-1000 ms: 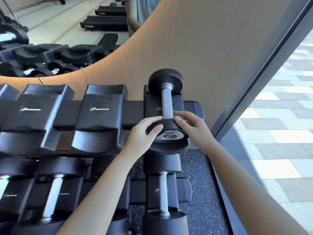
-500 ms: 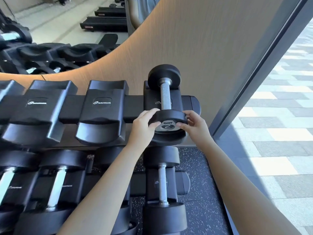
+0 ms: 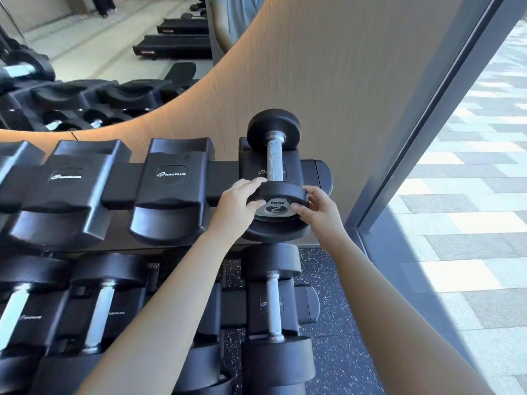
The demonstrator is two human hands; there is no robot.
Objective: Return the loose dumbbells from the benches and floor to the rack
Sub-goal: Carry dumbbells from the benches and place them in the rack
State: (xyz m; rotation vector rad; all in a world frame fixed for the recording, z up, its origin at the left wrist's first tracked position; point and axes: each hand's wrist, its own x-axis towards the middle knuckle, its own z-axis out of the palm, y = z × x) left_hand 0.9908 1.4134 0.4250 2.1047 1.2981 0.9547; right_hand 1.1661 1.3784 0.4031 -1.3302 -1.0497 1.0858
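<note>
A small black dumbbell (image 3: 275,163) with a knurled steel handle and a "2" on its near end lies in the rightmost cradle of the top tier of the black rack (image 3: 171,178). My left hand (image 3: 238,205) grips the near head from the left, thumb across its face. My right hand (image 3: 319,209) grips the same head from the right, thumb on the label. The far head rests against the wooden wall.
Two empty cradles (image 3: 65,181) marked Nautilus stand to the left on the top tier. The lower tier holds several dumbbells (image 3: 273,306). A wood-clad wall (image 3: 342,81) is behind, a mirror (image 3: 99,52) at upper left, a glass pane with dark frame (image 3: 427,132) on the right.
Both hands slid round the near head to grip it from the sides. The dumbbell stays in the cradle; my view has shifted slightly.
</note>
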